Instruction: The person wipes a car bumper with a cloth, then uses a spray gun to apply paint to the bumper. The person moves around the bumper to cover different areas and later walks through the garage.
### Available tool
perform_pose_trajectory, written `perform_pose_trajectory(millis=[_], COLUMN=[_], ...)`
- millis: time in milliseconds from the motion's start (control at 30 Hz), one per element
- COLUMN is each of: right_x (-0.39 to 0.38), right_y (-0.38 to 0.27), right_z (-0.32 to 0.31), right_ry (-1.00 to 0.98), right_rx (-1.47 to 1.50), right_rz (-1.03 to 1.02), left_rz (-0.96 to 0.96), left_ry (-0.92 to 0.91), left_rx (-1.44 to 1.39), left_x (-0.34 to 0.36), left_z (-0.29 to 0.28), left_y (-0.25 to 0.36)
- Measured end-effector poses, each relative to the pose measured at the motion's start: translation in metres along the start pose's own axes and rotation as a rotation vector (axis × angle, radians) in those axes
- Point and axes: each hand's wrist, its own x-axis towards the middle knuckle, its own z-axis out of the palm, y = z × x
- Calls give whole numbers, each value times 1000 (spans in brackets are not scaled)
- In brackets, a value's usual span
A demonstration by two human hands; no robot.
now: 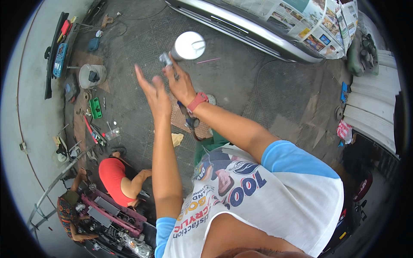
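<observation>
My right hand [182, 86], with a red watch band at the wrist, grips a metallic spray gun [164, 59], its front end blurred. A cup with a round white top [189, 45] rises beyond the gun; it seems attached, but I cannot tell for sure. Close on the left, my left hand [157, 98] is held up with fingers apart and nothing in it. Beyond both hands lies a silver car panel [241, 28], its upper side covered with newspaper sheets [297, 21]. Part of a dark and blue fitting [189, 118] shows below my right wrist.
At lower left, a person in a red top [115, 182] and another person [71, 215] bend by a dismantled car front [109, 210]. A bucket [99, 71], green tray [95, 108] and tools line the left wall. A dark green container [363, 56] stands far right.
</observation>
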Motion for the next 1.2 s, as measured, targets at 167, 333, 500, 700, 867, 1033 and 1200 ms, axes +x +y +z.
perform_pose_trajectory(millis=[167,333,500,700,867,1033,1200], right_x=[93,137,123,156,249,353,391], right_y=[-9,18,92,259,401,490,516], right_z=[7,-31,-52,-5,80,141,117], right_ry=[232,465,746,855,786,649,546], right_rx=[301,460,281,86,111,284,365], right_rz=[214,350,365,337,161,-189,-336], left_rz=[-826,-626,-615,-668,-801,-739,-625], left_ry=[-698,-752,-635,-572,-405,-482,-654], left_rx=[-216,436,946,894,923,794,794], left_x=[-101,-172,-213,-133,-20,97,181], left_z=[-57,-105,-166,-154,-92,-57,-8], left_y=[-195,-250,-359,-521,-664,-763,-758])
